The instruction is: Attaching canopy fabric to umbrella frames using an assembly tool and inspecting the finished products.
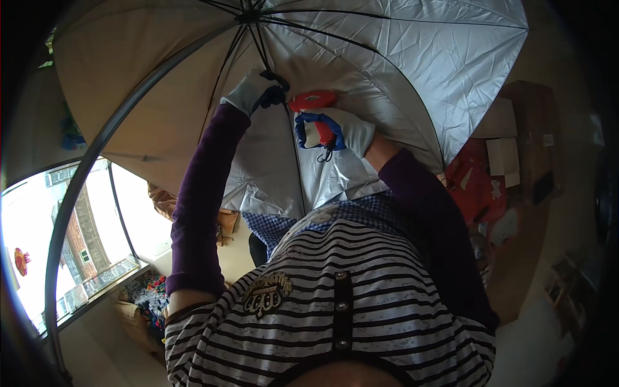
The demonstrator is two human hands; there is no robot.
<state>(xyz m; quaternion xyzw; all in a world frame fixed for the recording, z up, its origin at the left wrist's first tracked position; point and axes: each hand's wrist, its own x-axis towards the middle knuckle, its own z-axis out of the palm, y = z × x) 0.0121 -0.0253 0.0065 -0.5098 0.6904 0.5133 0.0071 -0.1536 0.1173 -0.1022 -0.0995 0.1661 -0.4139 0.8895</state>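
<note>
Inward of the umbrella [261, 164]'s near edge: right hand [345, 127], grip clamped on red tool [325, 134]; left hand [258, 91] at rib [298, 164], grip indeterminable.

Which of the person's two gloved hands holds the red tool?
The right hand: its fingers curl around the red tool. The left hand is at the umbrella's black frame instead.
</note>
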